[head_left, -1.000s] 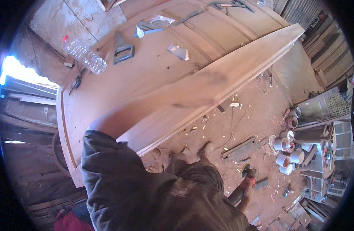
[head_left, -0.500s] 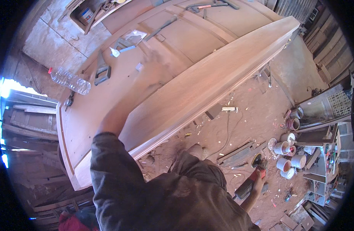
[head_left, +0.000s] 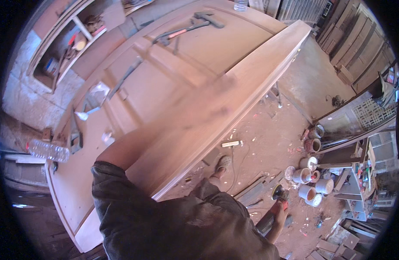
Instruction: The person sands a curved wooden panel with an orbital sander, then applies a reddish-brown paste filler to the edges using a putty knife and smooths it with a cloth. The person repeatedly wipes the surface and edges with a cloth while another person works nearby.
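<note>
A long pale wooden board [head_left: 259, 64] runs diagonally over a wide panelled wooden piece like a door [head_left: 84, 180]. My left arm reaches forward across them. My left hand [head_left: 212, 102], smeared by motion, is over the board's surface; whether it touches the wood and how its fingers lie cannot be made out. Low at my right side, my right hand [head_left: 280, 212] is closed round a red and dark angle grinder [head_left: 267, 220] with a round disc at its head. The grinder is held apart from the wood, above the floor.
On the panelled piece lie a hammer [head_left: 210, 19], a hand saw [head_left: 75, 135], a chisel-like tool [head_left: 125, 77] and a clear plastic bottle [head_left: 48, 150]. Several paint tins [head_left: 324, 186] stand on the dusty floor [head_left: 260, 147] near a shelf unit [head_left: 355, 197]. A cord crosses the floor.
My left hand has moved right and forward, from the panelled piece onto the long board. My view has turned toward the right. The grinder stays in my right hand.
</note>
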A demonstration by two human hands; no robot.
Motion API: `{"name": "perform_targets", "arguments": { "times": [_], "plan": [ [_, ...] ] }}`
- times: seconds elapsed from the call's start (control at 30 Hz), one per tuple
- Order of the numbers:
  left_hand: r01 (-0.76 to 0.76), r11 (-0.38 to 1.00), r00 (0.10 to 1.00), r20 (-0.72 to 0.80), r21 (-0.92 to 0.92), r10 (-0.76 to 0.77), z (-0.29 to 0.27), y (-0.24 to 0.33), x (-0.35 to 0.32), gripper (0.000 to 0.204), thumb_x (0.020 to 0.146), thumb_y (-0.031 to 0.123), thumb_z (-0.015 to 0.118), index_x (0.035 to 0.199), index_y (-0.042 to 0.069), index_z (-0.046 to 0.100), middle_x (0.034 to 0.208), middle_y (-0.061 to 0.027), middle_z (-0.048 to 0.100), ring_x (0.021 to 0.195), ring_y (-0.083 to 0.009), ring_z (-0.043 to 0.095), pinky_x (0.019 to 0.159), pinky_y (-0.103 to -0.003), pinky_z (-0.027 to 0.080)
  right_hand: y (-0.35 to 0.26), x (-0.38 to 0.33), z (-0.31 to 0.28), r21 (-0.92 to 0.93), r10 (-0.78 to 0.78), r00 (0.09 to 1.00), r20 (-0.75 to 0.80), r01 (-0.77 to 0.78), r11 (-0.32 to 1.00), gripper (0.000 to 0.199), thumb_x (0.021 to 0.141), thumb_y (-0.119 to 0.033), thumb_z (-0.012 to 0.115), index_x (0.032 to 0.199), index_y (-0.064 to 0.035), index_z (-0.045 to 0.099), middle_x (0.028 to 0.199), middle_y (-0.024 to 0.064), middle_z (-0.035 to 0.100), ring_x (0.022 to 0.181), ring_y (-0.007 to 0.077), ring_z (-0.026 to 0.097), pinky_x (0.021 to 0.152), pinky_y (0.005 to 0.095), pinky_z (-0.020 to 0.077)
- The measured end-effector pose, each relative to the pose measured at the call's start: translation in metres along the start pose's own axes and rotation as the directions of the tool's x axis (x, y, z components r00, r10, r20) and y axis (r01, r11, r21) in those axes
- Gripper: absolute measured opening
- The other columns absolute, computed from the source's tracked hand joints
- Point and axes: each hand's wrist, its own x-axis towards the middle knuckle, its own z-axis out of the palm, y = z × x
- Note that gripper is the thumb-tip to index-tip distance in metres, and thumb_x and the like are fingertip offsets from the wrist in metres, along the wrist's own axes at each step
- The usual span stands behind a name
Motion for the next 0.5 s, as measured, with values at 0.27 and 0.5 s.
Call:
{"name": "perform_targets", "arguments": {
  "times": [0.27,0.5],
  "plan": [
    [0.228,0.963,0.97,-0.123,0.143,-0.211,0.054,-0.103,0.167,0.064,0.1,0.05,0.036,0.148,0.007,0.034,0.156,-0.0166,0.027,0.145,-0.0345,0.022,0.119,-0.049,0.017,-0.093,0.101,0.015,0.064,-0.048,0.997,-0.068,0.052,0.997,0.063,0.083,-0.033,0.07,0.131,0.0031,0.05,0.115,0.0123,0.06,0.103,0.0201,0.057,0.089,0.0327,0.0458],
    [0.074,0.96,0.984,0.139,0.269,-0.114,0.099,-0.109,0.306,0.074,0.098,0.057,0.036,0.148,0.002,0.033,0.155,-0.0224,0.026,0.145,-0.0376,0.02,0.119,-0.05,0.014,-0.12,0.182,0.006,0.091,0.023,0.985,-0.174,-0.007,0.996,0.066,0.082,-0.035,0.07,0.13,0.005,0.05,0.119,0.0139,0.059,0.104,0.022,0.058,0.09,0.0345,0.0457]
  ]
}}
